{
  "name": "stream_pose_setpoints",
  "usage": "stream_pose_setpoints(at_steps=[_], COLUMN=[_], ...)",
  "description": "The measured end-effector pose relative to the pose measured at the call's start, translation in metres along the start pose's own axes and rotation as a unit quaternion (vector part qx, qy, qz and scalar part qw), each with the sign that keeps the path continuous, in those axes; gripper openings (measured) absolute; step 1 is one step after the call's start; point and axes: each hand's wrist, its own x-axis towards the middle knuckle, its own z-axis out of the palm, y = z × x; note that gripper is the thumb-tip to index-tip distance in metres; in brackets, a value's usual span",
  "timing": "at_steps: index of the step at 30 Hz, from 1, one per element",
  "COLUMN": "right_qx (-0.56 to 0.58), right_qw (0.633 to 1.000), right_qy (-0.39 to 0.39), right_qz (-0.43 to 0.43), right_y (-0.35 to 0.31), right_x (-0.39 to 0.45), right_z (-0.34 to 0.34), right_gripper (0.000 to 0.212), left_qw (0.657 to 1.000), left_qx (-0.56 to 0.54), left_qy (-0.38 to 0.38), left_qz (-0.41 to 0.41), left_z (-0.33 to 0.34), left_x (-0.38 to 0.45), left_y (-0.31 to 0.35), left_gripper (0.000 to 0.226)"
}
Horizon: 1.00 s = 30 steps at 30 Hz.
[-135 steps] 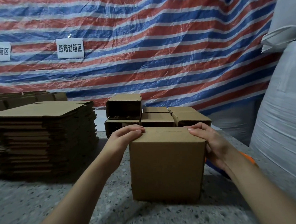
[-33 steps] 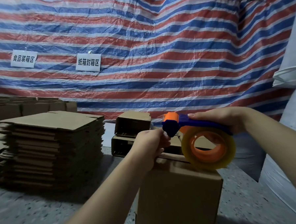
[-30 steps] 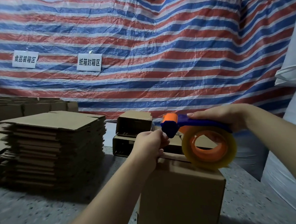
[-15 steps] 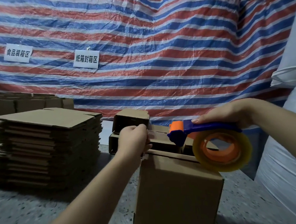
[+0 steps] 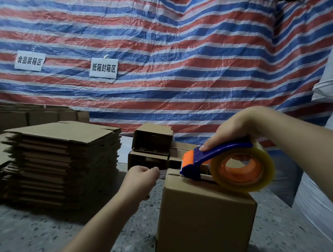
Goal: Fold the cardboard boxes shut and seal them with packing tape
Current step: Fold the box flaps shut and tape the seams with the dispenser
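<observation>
- On the speckled table [image 5: 42,238]: closed cardboard box [image 5: 203,220], front centre, flaps folded down.
- Right hand [image 5: 237,126] wrapped over blue-orange tape dispenser [image 5: 217,161]; its nose sits on box top seam, clear tape roll [image 5: 243,168] at right edge.
- Left hand [image 5: 143,177] curled, pinching tape end just left of box's far-left corner.
- Flat cardboard stack [image 5: 63,160] left; more boxes [image 5: 151,149] behind.

Dim indoor light; the striped red, white and blue tarpaulin [image 5: 178,67] is brightest. Deep shadow pools beside the stacked flat brown cardboard sheets [image 5: 63,162]. Wide-angle bending at edges; slight motion blur.
</observation>
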Motion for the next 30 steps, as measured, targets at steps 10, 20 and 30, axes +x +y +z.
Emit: stream_pose_setpoints(at_steps=[10,20,30], right_qx=[-0.010,0.006,0.017], right_qw=[1.000,0.999,0.999], right_qy=[-0.006,-0.033,-0.039], right_qz=[0.016,0.003,-0.010], right_y=[-0.006,-0.005,-0.005], right_x=[0.005,0.006,0.008], right_z=[-0.001,0.001,0.002], right_gripper=[0.071,0.071,0.067], left_qw=[0.998,0.994,0.991], left_qx=[-0.064,-0.080,-0.074], left_qy=[-0.002,-0.064,-0.039], left_qz=[-0.010,-0.039,-0.103], left_z=[0.012,0.023,0.027], left_x=[-0.009,-0.016,-0.017], left_y=[-0.011,-0.018,-0.020], left_gripper=[0.024,0.017,0.033])
